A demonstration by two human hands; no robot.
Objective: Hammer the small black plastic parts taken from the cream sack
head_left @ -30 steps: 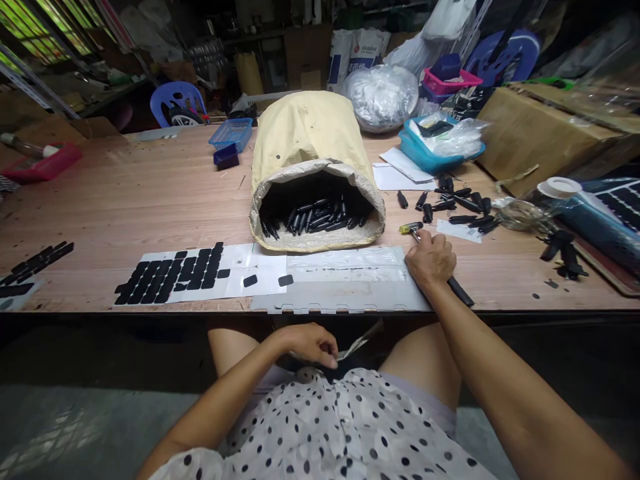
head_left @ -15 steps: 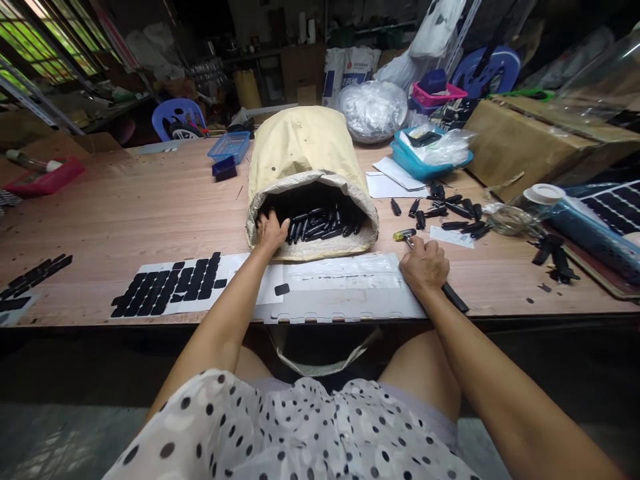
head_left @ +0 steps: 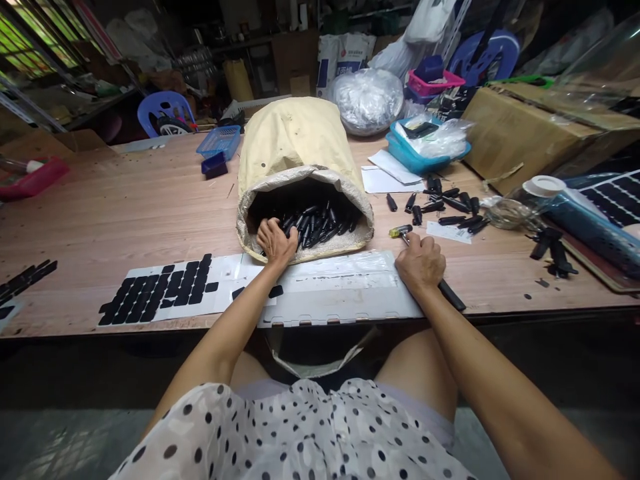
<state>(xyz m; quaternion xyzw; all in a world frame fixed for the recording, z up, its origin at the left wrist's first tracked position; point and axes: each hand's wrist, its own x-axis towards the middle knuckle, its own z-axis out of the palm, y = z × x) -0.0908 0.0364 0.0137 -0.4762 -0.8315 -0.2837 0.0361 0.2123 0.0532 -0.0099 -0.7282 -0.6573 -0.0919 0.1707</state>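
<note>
A yellow sack lies on its side on the wooden table, its open mouth facing me and full of black plastic parts. My left hand reaches into the mouth with fingers curled down among the parts; what it grips is hidden. My right hand rests closed on the table to the right, wrapped round a tool with a black handle and a yellow tip. A pale plastic sheet lies between the hands.
A white sheet with several black pads lies front left. Loose black parts are scattered right of the sack. Blue trays, a cardboard box, a clear bag and a small blue basket stand further back.
My left hand rose from my lap, reached to the sack's mouth and has now sunk lower among the black parts. The right hand stayed on the tool.
</note>
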